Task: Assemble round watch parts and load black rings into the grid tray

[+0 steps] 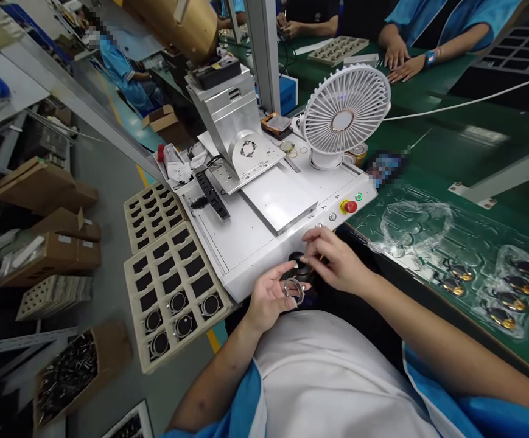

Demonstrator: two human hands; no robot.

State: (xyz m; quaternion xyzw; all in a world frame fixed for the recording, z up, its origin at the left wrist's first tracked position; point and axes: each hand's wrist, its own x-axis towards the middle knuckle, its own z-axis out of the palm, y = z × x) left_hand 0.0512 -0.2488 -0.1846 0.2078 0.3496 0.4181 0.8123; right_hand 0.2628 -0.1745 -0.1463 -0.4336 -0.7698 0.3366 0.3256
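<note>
My left hand (268,295) holds a silver metal ring (294,292), perhaps a watch case, between thumb and fingers just in front of my body. My right hand (332,260) is above and to the right of it, apart from the ring. Its thumb and fingers are bent together in a pinch; what they hold, if anything, is too small to make out. Near the right fingertips a dark round shape (297,260) shows below the machine's front edge. To the left, a beige tray (134,340) carries several round watch cases (184,325) in its near pockets.
A white machine bed (200,243) with a red stop button (350,207) lies ahead. A white fan (344,115) stands on it. Clear plastic trays (501,255) with round shiny parts rest on the green table (433,158). Co-workers sit across; their hands (401,64) rest there.
</note>
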